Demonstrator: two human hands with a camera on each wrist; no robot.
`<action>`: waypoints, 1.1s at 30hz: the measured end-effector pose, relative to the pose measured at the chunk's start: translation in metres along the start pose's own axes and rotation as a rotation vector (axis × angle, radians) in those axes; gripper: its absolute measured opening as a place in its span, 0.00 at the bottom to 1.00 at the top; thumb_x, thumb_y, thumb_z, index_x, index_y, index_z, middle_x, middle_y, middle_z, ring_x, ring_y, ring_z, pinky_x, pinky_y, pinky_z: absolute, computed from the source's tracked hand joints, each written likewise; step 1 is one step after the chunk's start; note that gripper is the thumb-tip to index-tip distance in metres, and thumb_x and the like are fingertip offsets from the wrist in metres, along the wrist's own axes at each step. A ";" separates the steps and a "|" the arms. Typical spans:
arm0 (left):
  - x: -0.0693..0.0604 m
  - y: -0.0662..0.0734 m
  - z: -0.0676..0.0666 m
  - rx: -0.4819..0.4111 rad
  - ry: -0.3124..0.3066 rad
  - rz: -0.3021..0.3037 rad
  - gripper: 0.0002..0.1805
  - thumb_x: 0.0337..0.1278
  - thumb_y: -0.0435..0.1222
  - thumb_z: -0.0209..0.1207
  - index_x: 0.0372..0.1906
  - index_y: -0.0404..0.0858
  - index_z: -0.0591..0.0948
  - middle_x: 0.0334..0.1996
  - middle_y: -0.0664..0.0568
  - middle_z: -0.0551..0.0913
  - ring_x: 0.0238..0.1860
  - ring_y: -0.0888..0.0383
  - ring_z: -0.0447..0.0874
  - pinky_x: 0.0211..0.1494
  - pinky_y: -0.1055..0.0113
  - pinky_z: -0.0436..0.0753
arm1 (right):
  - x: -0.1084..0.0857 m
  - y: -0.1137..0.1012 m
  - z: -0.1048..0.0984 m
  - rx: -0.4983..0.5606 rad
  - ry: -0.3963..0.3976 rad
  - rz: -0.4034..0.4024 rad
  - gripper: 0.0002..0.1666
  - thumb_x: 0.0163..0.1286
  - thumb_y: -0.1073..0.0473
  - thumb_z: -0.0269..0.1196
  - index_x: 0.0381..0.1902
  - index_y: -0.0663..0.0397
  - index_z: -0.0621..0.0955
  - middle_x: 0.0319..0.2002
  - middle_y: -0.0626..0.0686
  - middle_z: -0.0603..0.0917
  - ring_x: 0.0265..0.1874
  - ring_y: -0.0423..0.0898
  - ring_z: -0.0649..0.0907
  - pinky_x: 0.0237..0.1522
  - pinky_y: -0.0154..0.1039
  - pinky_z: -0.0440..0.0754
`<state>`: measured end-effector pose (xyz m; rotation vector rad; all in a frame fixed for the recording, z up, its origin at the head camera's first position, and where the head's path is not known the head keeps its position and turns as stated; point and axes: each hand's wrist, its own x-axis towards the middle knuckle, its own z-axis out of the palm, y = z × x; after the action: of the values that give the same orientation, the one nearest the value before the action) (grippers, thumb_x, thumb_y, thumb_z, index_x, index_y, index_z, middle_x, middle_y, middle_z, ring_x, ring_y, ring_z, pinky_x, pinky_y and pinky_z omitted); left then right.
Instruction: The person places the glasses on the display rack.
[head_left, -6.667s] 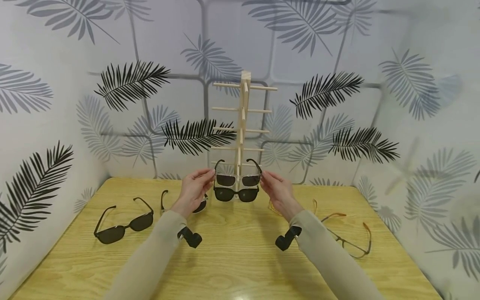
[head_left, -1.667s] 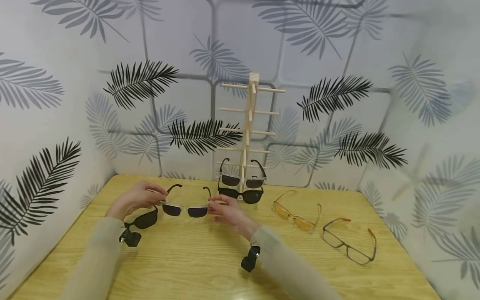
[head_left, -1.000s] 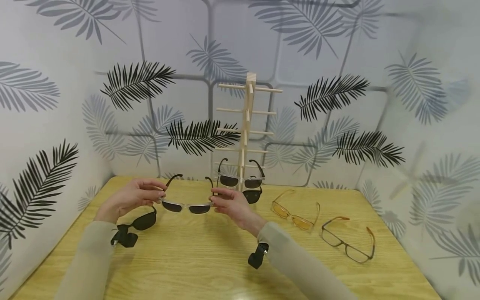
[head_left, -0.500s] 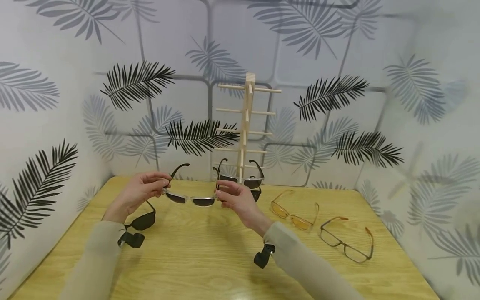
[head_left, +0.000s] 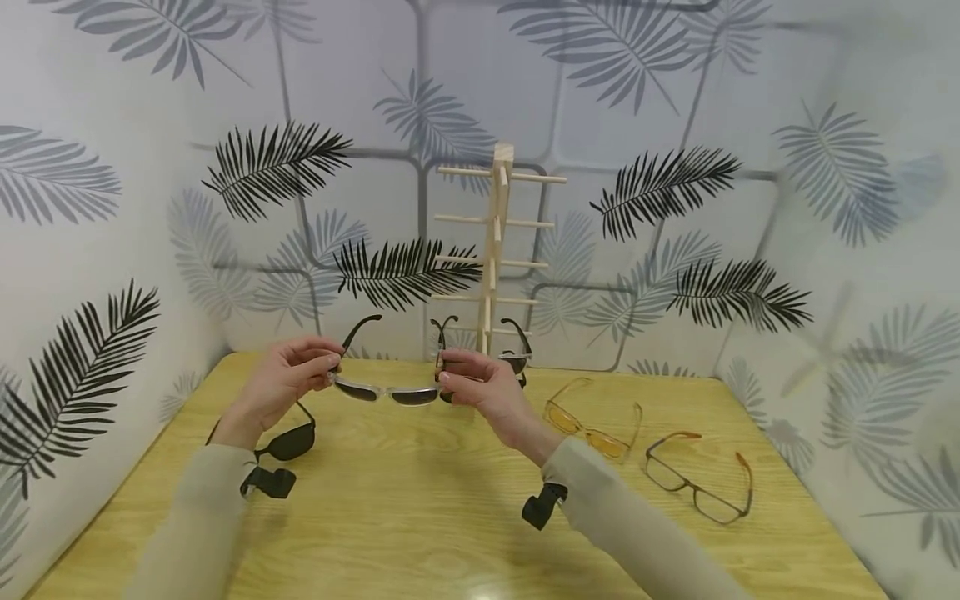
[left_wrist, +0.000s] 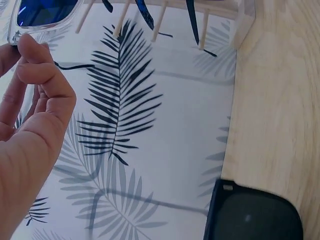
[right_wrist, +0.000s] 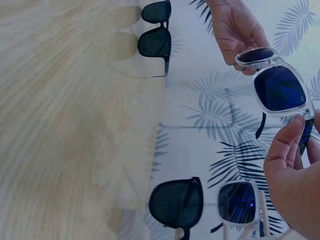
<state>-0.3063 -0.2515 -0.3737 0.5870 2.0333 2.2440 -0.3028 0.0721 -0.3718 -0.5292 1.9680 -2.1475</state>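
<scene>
Left of the rack [head_left: 492, 250], the clear sunglasses [head_left: 411, 397] are now held higher and closer to it, pinched by the left hand's [head_left: 281, 387] and right hand's [head_left: 495, 395] fingers; the carry seems further along.

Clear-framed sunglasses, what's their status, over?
Left hand, right hand: gripping opposite ends. Clear-framed sunglasses: unfolded, above table. Head view: right hand partly hides racked sunglasses.

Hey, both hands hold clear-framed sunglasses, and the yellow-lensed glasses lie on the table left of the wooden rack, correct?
Not quite: the yellow-lensed glasses lie on the table right of the wooden rack, as the head view shows. The left hand and right hand do hold clear-framed sunglasses.
</scene>
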 end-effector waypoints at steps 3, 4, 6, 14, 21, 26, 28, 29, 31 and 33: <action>0.000 0.000 0.005 -0.032 -0.011 0.011 0.10 0.69 0.31 0.56 0.50 0.40 0.82 0.39 0.56 0.86 0.34 0.62 0.83 0.39 0.72 0.83 | -0.001 -0.006 -0.005 -0.013 0.000 -0.009 0.24 0.69 0.62 0.64 0.62 0.57 0.78 0.48 0.51 0.86 0.37 0.40 0.85 0.40 0.36 0.83; 0.000 0.001 0.007 -0.039 -0.008 0.014 0.11 0.68 0.31 0.56 0.51 0.40 0.82 0.39 0.56 0.85 0.34 0.62 0.84 0.40 0.72 0.83 | -0.002 -0.008 -0.007 -0.015 0.001 -0.015 0.25 0.69 0.62 0.64 0.63 0.58 0.77 0.49 0.52 0.86 0.37 0.40 0.85 0.40 0.36 0.83; 0.002 0.002 0.012 -0.042 -0.005 0.014 0.11 0.68 0.31 0.57 0.52 0.41 0.81 0.41 0.55 0.85 0.36 0.62 0.84 0.41 0.72 0.84 | -0.003 -0.011 -0.011 -0.014 0.012 -0.021 0.25 0.69 0.62 0.64 0.63 0.57 0.77 0.52 0.56 0.85 0.38 0.39 0.85 0.40 0.35 0.84; 0.008 0.002 0.032 -0.049 -0.018 0.008 0.11 0.69 0.31 0.57 0.52 0.41 0.82 0.40 0.56 0.85 0.35 0.61 0.83 0.40 0.72 0.83 | -0.012 -0.018 -0.026 -0.027 0.020 -0.044 0.24 0.70 0.64 0.61 0.64 0.60 0.76 0.48 0.49 0.86 0.43 0.43 0.85 0.44 0.39 0.84; 0.014 0.005 0.048 -0.057 0.014 0.010 0.11 0.68 0.33 0.58 0.50 0.43 0.85 0.39 0.58 0.86 0.32 0.64 0.80 0.39 0.72 0.81 | -0.015 -0.023 -0.035 0.004 0.047 -0.040 0.24 0.70 0.65 0.61 0.63 0.61 0.76 0.46 0.47 0.84 0.42 0.42 0.84 0.44 0.37 0.84; 0.021 0.003 0.055 -0.123 0.014 0.027 0.10 0.67 0.32 0.58 0.43 0.45 0.88 0.38 0.57 0.88 0.30 0.65 0.81 0.38 0.73 0.81 | -0.018 -0.028 -0.041 0.043 0.036 -0.047 0.26 0.71 0.66 0.59 0.65 0.65 0.72 0.47 0.48 0.84 0.39 0.38 0.83 0.40 0.34 0.83; 0.024 0.003 0.058 -0.133 0.009 0.023 0.10 0.67 0.32 0.58 0.42 0.45 0.88 0.38 0.57 0.89 0.31 0.65 0.82 0.38 0.73 0.82 | -0.019 -0.029 -0.045 0.049 0.036 -0.048 0.26 0.71 0.66 0.59 0.66 0.65 0.72 0.47 0.48 0.84 0.41 0.39 0.83 0.40 0.33 0.83; 0.025 0.003 0.060 -0.129 0.006 0.019 0.10 0.67 0.32 0.58 0.43 0.45 0.88 0.39 0.57 0.88 0.31 0.65 0.83 0.39 0.73 0.82 | -0.019 -0.030 -0.047 0.051 0.036 -0.047 0.27 0.71 0.66 0.59 0.66 0.64 0.71 0.48 0.48 0.85 0.41 0.39 0.83 0.40 0.32 0.83; 0.027 0.004 0.063 -0.098 0.002 0.003 0.09 0.67 0.33 0.59 0.46 0.43 0.87 0.40 0.57 0.88 0.33 0.64 0.83 0.40 0.73 0.83 | -0.020 -0.031 -0.051 0.059 0.045 -0.040 0.27 0.71 0.66 0.59 0.67 0.63 0.71 0.49 0.49 0.84 0.42 0.39 0.83 0.40 0.31 0.83; 0.029 0.005 0.066 -0.055 0.000 -0.015 0.11 0.66 0.34 0.60 0.51 0.40 0.85 0.41 0.57 0.87 0.36 0.63 0.83 0.42 0.71 0.83 | -0.021 -0.033 -0.054 0.055 0.050 -0.035 0.29 0.70 0.66 0.59 0.68 0.62 0.70 0.50 0.48 0.84 0.44 0.39 0.83 0.41 0.31 0.82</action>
<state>-0.3113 -0.1817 -0.3584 0.5651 1.9625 2.2835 -0.3002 0.1337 -0.3453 -0.5095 1.9330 -2.2504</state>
